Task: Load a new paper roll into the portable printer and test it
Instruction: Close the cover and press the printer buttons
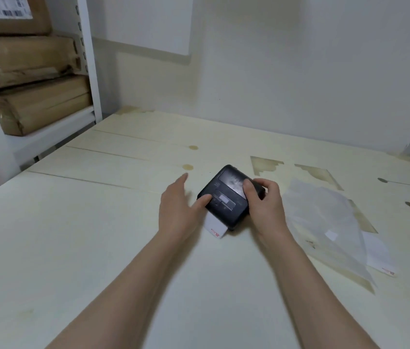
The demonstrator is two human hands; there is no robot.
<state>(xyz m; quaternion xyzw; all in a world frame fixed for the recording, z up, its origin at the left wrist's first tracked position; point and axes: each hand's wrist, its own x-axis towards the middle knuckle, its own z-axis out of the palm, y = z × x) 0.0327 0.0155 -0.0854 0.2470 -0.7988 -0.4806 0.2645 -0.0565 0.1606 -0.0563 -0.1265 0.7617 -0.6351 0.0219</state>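
Left hand (177, 206) fingers splayed, thumb on printer (226, 197); right hand (262, 200) grips it; paper (215, 229) exits toward camera.

The portable printer (228, 197) was a small black box with rounded corners, lying flat on the pale wooden table (98, 235) and turned at an angle to its edges. Its lid was closed; the top carried a glossy dark panel at the far end and a small light rectangle nearer the middle. A strip of white paper (215, 229) with a small red mark stuck out from the printer's near end and lay on the table. Right of the printer, well apart from it, lay a loose white slip (380, 253) bearing a similar red mark.
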